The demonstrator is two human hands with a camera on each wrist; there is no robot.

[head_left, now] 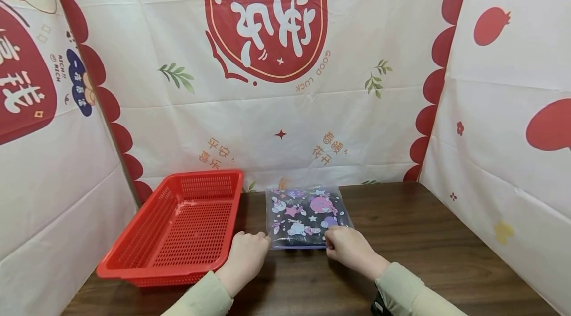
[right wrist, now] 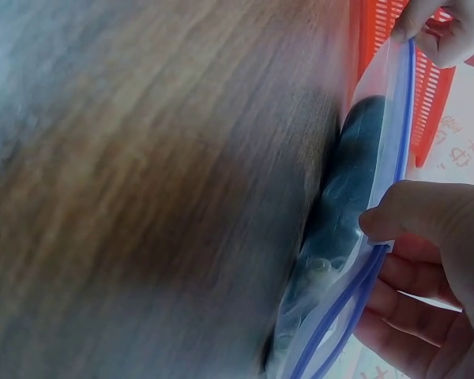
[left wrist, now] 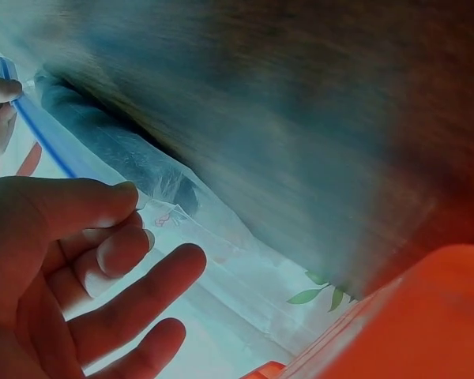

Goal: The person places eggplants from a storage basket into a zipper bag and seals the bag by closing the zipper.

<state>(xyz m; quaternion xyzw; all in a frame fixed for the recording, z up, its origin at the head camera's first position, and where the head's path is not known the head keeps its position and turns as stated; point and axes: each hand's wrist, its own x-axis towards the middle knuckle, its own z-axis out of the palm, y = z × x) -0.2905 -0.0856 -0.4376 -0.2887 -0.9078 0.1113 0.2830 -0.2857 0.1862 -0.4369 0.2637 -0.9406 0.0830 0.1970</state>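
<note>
A clear zip bag (head_left: 308,217) printed with pink, white and purple cartoon figures lies on the table, something dark and folded (right wrist: 351,174) inside it. My left hand (head_left: 248,255) pinches the bag's near left corner between thumb and index finger, the other fingers spread apart in the left wrist view. At the near right, my right hand (head_left: 351,248) pinches the blue zip strip (right wrist: 408,110) with thumb and fingers. In the right wrist view the strip is a single line on the left-hand side and parts into two lines beyond my right thumb.
A red plastic basket (head_left: 232,217) with perforated walls stands left of the bag, close to my left forearm. The brown wooden table (head_left: 392,236) extends to the right. White printed cloth (head_left: 285,122) hangs behind and along both sides.
</note>
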